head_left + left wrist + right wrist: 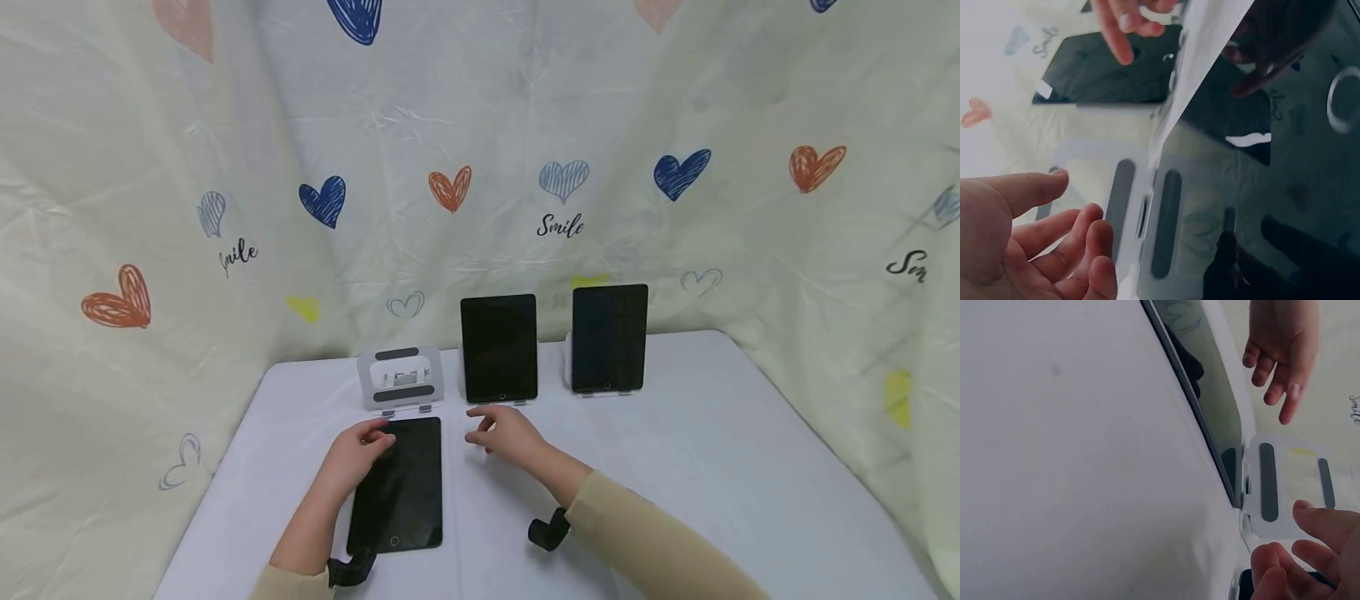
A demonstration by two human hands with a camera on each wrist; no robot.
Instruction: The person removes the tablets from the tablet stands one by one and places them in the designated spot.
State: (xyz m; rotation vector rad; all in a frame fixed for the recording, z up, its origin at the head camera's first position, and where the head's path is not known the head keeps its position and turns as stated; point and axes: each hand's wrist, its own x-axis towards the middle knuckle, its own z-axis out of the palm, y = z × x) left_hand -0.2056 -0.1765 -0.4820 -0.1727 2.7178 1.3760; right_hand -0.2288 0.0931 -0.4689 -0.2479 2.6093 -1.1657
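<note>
Black rectangular tablet with a glossy screen: lies flat on the near left part of the white table, just to the near side of an upright white stand with dark grey pads. Left hand: hovers over the far left corner of that tablet, fingers loosely bent, released. Right hand: hangs over the table, farther right, fingers likewise relaxed around nothing. Farther off: second glossy black tablet, propped upright, and third glossy black tablet, likewise propped to its right, before a heart-printed white curtain
</note>
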